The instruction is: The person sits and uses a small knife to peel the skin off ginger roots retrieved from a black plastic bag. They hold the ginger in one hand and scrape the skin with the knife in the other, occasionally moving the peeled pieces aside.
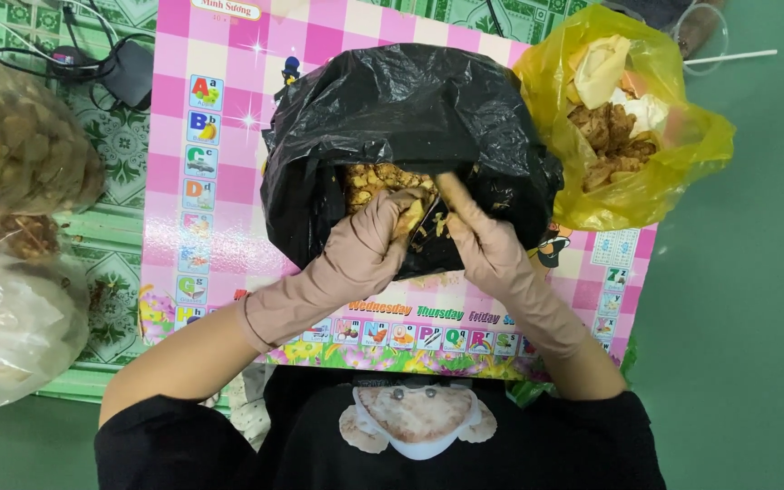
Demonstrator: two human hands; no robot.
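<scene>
black bag [410, 100], yellow bag [682, 136] — pink-checked mat [220, 54], beige gloves.

**Bags around the pink board**

A crumpled black plastic bag [410, 118] sits at centre. A yellow bag [682, 136] lies at 2 o'clock, touching it. Clear bags [11, 327] are stacked at 9 o'clock, the topmost [15, 136] holding tan pieces.

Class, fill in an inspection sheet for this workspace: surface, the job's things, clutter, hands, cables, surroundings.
Surface: pink checked alphabet mat on a green patterned floor.
Job's things: open black bag of brown pieces; yellow bag of scraps beside it.
Clutter: clear bags of brown pieces at the side.
Hands: gloved left hand and right hand in the black bag's mouth, fingers on pieces.
Cables: black adapter and cord.
Surroundings: clear cup, white stick.
</scene>
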